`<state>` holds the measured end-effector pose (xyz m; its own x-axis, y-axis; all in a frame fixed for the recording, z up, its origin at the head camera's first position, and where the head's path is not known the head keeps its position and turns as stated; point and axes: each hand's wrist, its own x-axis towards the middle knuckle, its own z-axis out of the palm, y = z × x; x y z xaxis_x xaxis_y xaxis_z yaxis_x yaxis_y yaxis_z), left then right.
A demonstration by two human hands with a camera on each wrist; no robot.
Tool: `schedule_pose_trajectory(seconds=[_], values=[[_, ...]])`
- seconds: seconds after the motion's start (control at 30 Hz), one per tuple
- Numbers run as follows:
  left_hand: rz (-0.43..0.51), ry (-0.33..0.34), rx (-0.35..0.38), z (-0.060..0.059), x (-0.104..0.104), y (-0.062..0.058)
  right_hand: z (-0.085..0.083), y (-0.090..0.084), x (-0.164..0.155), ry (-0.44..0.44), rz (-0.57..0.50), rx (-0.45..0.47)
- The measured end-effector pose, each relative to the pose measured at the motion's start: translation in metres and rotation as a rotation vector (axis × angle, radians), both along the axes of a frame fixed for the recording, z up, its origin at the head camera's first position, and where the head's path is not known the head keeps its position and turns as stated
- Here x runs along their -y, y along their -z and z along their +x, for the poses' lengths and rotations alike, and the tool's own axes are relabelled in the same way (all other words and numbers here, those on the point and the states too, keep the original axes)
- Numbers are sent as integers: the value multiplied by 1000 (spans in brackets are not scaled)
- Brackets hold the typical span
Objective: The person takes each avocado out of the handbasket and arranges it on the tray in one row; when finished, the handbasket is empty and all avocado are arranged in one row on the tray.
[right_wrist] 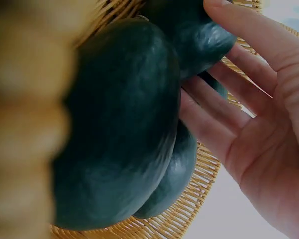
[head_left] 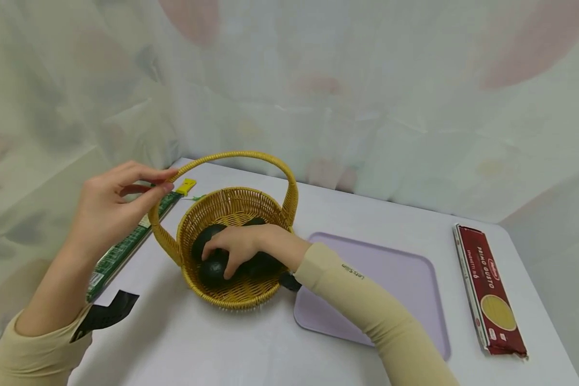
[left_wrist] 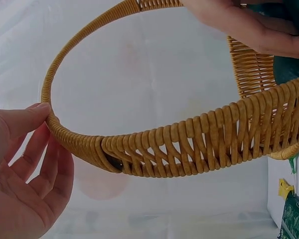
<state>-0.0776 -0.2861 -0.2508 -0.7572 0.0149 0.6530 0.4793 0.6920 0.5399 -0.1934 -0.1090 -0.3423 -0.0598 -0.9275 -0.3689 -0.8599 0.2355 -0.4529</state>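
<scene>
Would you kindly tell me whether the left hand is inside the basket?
No, the left hand pinches the raised handle of the basket.

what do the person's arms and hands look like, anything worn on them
The left hand and right hand are ungloved. Cream left sleeve and right sleeve; the latter bears small dark lettering, apparently "Let's Slim". A black strap sticks out at the left cuff.

A golden weave is being shown by the basket (head_left: 236,303), dark green by the rounded objects (right_wrist: 117,124), lilac by the right-hand tray (head_left: 400,284).
</scene>
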Motion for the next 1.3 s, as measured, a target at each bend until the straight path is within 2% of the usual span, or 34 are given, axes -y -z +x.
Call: schedule_pose_trajectory(seconds=[0.27, 0.5, 0.87, 1.1, 1.3], values=[[-34, 8, -53, 1, 0, 1, 2, 1, 5, 3, 59, 4], [-46, -8, -83, 1, -1, 0, 6, -10, 10, 7, 139, -13], [-59, -14, -25, 1, 2, 0, 3, -7, 13, 3, 157, 3], [-43, -5, -14, 2, 1, -2, 4, -5, 13, 3, 180, 8], [-55, -26, 4, 3, 0, -2, 5, -3, 13, 4, 172, -1]])
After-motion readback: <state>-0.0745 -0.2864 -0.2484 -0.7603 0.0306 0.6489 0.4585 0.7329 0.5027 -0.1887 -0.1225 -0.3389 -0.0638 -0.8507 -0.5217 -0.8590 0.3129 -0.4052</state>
